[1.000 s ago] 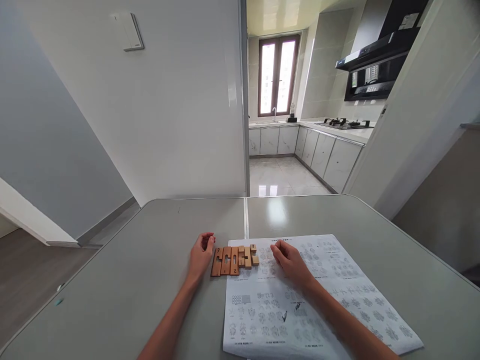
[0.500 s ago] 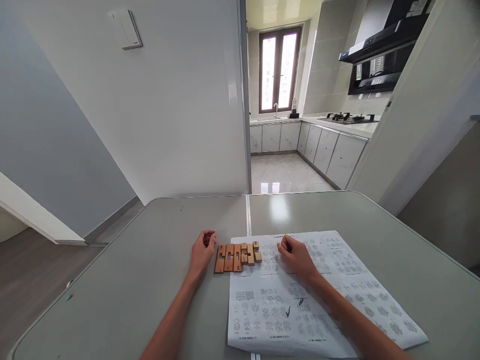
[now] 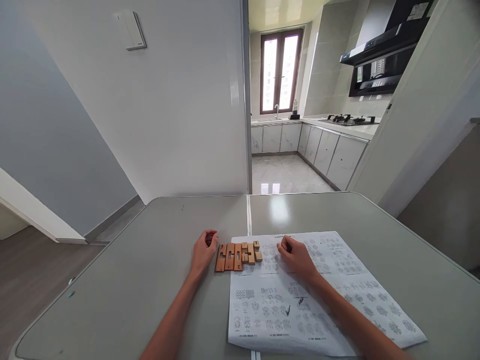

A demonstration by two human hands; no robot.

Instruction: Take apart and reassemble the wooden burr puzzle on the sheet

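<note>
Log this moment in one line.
left hand: curled, beside wooden pieces | right hand: curled, over paper | wooden pieces: row, left end on table, right end on paper

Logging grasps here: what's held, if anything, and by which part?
Nothing visibly: the left hand curls beside the wooden pieces, the right hand over the sheet; the palms are hidden.

- The third brown wooden piece from the left [image 3: 240,260] is showing a dark "2" near its bottom end.
- The second brown wooden piece [image 3: 227,257] is bearing a "1" at its bottom end.
- The leftmost brown wooden piece [image 3: 218,261] is carrying dark marks at both ends, too small to read surely.
- A small pale wooden block [image 3: 256,245] is displaying what looks like a "3".
- The printed diagram sheet [image 3: 258,280] is carrying captions too tiny to read, and a black handwritten tick [image 3: 287,311] is standing among its drawings.
</note>
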